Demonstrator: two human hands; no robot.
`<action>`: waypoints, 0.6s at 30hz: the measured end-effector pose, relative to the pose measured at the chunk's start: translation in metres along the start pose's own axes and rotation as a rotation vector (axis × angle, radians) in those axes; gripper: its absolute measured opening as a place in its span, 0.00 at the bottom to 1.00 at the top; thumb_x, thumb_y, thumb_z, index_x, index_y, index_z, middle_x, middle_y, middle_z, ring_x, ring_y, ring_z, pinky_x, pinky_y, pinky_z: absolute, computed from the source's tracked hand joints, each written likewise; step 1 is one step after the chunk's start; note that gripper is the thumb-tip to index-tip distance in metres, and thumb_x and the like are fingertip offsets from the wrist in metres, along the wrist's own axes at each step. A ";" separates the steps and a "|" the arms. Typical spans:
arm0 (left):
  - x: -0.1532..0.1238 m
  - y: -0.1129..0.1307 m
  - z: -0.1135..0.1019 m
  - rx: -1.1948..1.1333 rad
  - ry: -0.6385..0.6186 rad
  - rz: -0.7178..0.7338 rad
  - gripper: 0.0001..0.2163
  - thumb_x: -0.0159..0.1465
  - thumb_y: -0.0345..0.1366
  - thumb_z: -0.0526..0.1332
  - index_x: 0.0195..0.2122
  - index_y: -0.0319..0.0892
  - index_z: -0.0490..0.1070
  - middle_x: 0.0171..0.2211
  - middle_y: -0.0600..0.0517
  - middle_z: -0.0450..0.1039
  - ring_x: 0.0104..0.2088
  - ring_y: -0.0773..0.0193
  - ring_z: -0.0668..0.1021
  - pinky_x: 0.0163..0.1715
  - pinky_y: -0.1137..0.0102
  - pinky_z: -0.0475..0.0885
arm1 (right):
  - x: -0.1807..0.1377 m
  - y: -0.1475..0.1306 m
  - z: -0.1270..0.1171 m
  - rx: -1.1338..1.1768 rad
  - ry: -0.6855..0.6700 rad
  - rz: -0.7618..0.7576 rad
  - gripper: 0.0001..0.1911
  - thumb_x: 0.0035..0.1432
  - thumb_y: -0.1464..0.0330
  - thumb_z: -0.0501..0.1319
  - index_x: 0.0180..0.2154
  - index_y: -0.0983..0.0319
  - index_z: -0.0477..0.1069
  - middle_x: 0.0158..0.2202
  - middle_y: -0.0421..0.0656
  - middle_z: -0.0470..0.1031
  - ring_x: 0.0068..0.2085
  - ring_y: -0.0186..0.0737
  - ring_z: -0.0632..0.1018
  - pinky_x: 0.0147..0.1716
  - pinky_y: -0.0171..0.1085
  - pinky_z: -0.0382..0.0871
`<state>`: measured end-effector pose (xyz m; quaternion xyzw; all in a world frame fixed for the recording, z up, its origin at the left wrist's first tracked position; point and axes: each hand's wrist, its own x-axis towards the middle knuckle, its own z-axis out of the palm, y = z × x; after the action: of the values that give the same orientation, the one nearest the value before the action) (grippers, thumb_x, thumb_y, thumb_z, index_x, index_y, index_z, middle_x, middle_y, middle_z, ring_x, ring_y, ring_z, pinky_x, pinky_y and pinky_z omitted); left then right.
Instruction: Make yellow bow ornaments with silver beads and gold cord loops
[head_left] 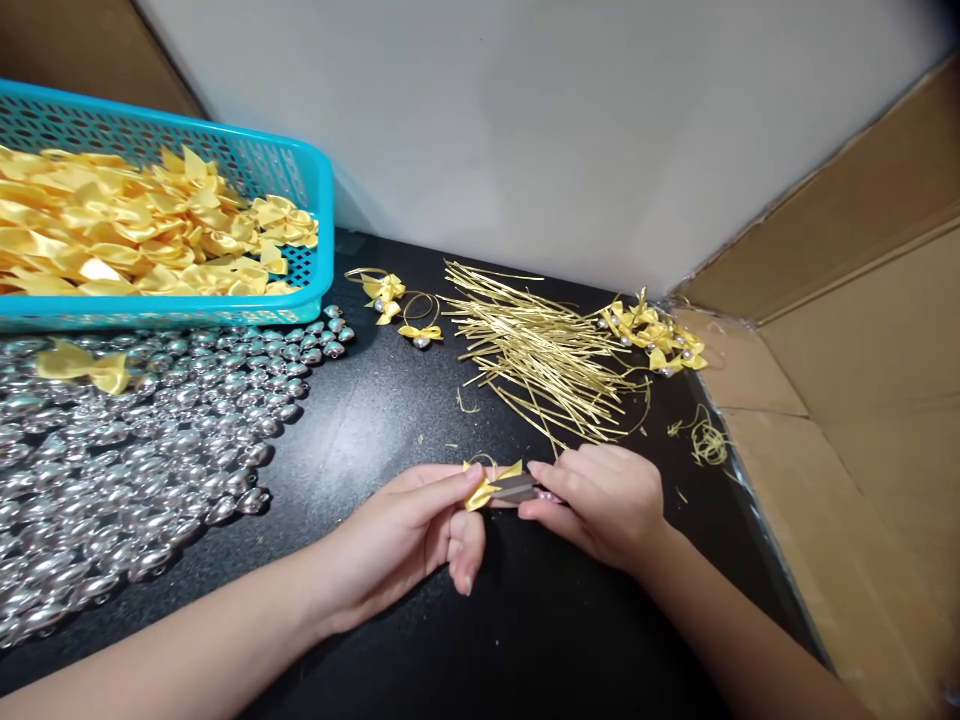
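My left hand point(431, 510) pinches a yellow satin ribbon bow point(480, 494) between thumb and fingers, low over the black table. A thin gold cord loop point(484, 459) shows just above the bow. My right hand point(604, 500) is closed on a small dark grey flat-bladed tool point(516, 487), whose tip meets the bow's right side. Its grip is mostly hidden in my fingers, so I cannot tell its exact kind. A small shiny bit shows by my right fingertips. Just beyond my hands lies a pile of gold cord pieces point(547, 350).
A turquoise basket point(319, 230) full of yellow bows stands back left. Silver heart-shaped beads point(112, 470) cover the left, with a loose bow point(82, 368) on them. Bows with beads point(652, 330) lie back right, near cord scraps point(709, 440). Cardboard point(847, 330) borders the right.
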<state>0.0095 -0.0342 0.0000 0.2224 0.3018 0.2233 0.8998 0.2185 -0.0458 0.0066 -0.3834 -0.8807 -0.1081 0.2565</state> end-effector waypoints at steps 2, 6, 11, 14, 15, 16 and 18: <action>0.000 0.000 0.001 -0.011 0.001 0.001 0.14 0.64 0.41 0.61 0.30 0.34 0.77 0.12 0.51 0.72 0.12 0.74 0.68 0.15 0.80 0.57 | 0.000 0.000 0.000 -0.006 -0.004 0.005 0.24 0.69 0.57 0.49 0.31 0.62 0.76 0.17 0.38 0.71 0.20 0.33 0.67 0.24 0.35 0.53; 0.000 0.001 0.002 -0.023 0.005 -0.004 0.13 0.64 0.40 0.61 0.32 0.34 0.77 0.12 0.51 0.72 0.12 0.74 0.68 0.15 0.81 0.58 | 0.000 0.000 0.000 -0.010 -0.005 0.011 0.24 0.69 0.57 0.49 0.31 0.61 0.76 0.17 0.37 0.71 0.20 0.32 0.66 0.24 0.35 0.53; -0.001 0.002 0.002 -0.017 0.008 -0.001 0.13 0.62 0.41 0.63 0.30 0.34 0.78 0.11 0.52 0.71 0.12 0.75 0.68 0.14 0.82 0.57 | 0.000 0.000 -0.001 0.011 0.012 0.012 0.23 0.69 0.58 0.49 0.31 0.62 0.76 0.17 0.37 0.71 0.20 0.33 0.67 0.24 0.35 0.53; 0.000 0.001 0.001 -0.013 0.007 -0.002 0.13 0.62 0.41 0.63 0.31 0.34 0.78 0.11 0.52 0.70 0.11 0.75 0.67 0.14 0.82 0.57 | -0.001 0.000 0.000 0.023 0.013 0.018 0.22 0.69 0.58 0.50 0.31 0.62 0.75 0.17 0.37 0.71 0.20 0.33 0.67 0.24 0.35 0.54; 0.000 0.001 0.000 -0.012 0.005 -0.002 0.13 0.63 0.41 0.62 0.31 0.34 0.78 0.11 0.52 0.70 0.11 0.75 0.67 0.14 0.81 0.57 | -0.002 0.001 0.000 0.028 0.010 0.020 0.21 0.68 0.58 0.51 0.31 0.62 0.75 0.17 0.37 0.71 0.20 0.33 0.67 0.24 0.35 0.54; 0.000 0.000 0.000 -0.011 0.005 -0.002 0.13 0.63 0.41 0.62 0.32 0.34 0.78 0.11 0.52 0.71 0.11 0.75 0.67 0.14 0.81 0.57 | -0.003 0.001 0.001 0.033 0.005 0.023 0.20 0.68 0.58 0.52 0.31 0.62 0.75 0.18 0.37 0.72 0.20 0.33 0.68 0.24 0.35 0.54; 0.000 0.000 0.000 -0.017 0.006 0.000 0.13 0.64 0.40 0.61 0.34 0.34 0.78 0.12 0.52 0.71 0.11 0.75 0.67 0.14 0.81 0.57 | -0.004 0.002 0.002 0.046 -0.002 0.030 0.19 0.67 0.58 0.53 0.32 0.62 0.75 0.19 0.37 0.73 0.21 0.34 0.68 0.25 0.36 0.54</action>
<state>0.0097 -0.0344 -0.0004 0.2141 0.3028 0.2265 0.9007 0.2211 -0.0465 0.0031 -0.3907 -0.8773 -0.0837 0.2660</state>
